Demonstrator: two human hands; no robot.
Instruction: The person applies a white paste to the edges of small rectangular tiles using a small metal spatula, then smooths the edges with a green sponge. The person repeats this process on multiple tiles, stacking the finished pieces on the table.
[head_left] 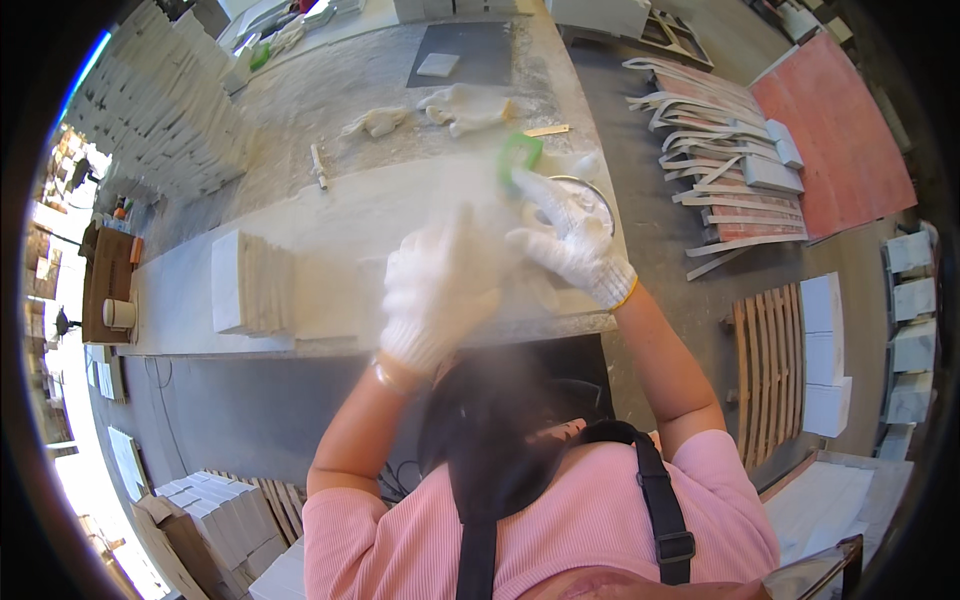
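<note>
Both my hands wear white knitted gloves above a dusty white work table (345,210). My left hand (435,285) is raised over the table's near side, smeared by motion and dust; whether its fingers hold anything is hidden. My right hand (575,240) is farther right, its thumb and index finger apart, over a round container with a metal rim (606,205). The index fingertip reaches the lower edge of a blurred green ring-like thing (523,158). I cannot tell whether it touches it.
White slabs (240,283) stand upright on the table's left. Crumpled gloves (465,108), a light-coloured stick (319,167) and a black mat (490,55) lie farther back. Tall slab stacks (165,100) rise far left. White strips (700,140) rest on a red board at right.
</note>
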